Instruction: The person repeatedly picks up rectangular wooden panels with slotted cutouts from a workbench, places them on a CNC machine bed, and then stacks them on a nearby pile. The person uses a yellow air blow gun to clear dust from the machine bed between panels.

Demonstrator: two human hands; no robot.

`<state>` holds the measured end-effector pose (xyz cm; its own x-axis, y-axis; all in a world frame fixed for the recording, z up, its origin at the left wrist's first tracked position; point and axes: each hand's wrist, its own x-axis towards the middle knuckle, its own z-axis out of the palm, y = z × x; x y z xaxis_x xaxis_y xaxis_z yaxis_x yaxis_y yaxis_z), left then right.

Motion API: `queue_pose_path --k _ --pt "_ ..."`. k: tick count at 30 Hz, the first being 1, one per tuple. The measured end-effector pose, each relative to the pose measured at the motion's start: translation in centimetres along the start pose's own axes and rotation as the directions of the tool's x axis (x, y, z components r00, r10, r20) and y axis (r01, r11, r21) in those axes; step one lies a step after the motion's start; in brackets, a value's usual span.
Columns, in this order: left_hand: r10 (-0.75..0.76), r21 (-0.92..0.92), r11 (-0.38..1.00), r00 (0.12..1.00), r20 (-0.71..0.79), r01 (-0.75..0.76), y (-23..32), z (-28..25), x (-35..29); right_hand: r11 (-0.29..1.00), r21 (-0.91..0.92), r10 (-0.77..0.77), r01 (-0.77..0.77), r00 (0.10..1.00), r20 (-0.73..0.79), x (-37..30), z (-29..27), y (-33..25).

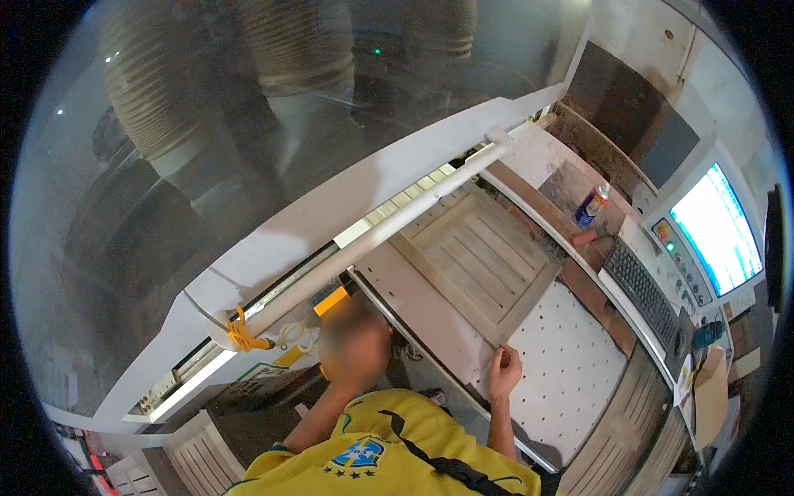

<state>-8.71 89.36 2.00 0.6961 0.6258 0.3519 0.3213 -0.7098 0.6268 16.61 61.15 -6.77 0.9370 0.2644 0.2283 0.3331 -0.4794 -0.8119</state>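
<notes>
My left hand (pixel 356 347) is smeared by a blur, so its fingers do not show. An orange-yellow part (pixel 331 301) juts out just above it; whether I hold that part cannot be told. My right hand (pixel 504 372) has curled fingers, close to the near corner of a grooved wooden door panel (pixel 475 256). Whether the fingertips grip that corner is unclear. The panel lies at a slant on the machine bed, partly over a white perforated board (pixel 571 364) and beside a pale flat strip (pixel 422 306).
A long white guard bar (pixel 372 236) crosses beyond the bed, under a hood with ribbed hoses (pixel 298 50). At the right are a spray can (pixel 591 205), a keyboard (pixel 641 285) and a lit screen (pixel 718 230). More grooved panels (pixel 608 438) stand at the lower right.
</notes>
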Motion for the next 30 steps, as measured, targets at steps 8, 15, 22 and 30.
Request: queue_pose_path --k 8,15,22,30 --pt "0.435 0.449 0.888 0.487 -0.758 -0.095 7.5 -18.2 2.1 0.998 -0.051 -0.025 0.025 1.000 -0.003 0.1 0.1 0.8" --pt "-0.256 -0.163 0.966 0.647 -0.718 0.201 3.4 -19.2 0.0 0.999 -0.041 0.017 -0.016 0.999 0.028 0.3 0.6 1.5" --pt "-0.097 -0.534 0.822 0.875 -0.474 -0.198 3.9 -18.9 0.1 0.993 -0.115 0.031 -0.028 0.999 0.024 0.2 0.3 1.5" --pt "-0.225 -0.041 0.959 0.845 0.486 0.279 1.1 -7.2 -3.2 0.998 -0.016 -0.052 0.053 0.998 0.046 0.5 0.5 0.1"
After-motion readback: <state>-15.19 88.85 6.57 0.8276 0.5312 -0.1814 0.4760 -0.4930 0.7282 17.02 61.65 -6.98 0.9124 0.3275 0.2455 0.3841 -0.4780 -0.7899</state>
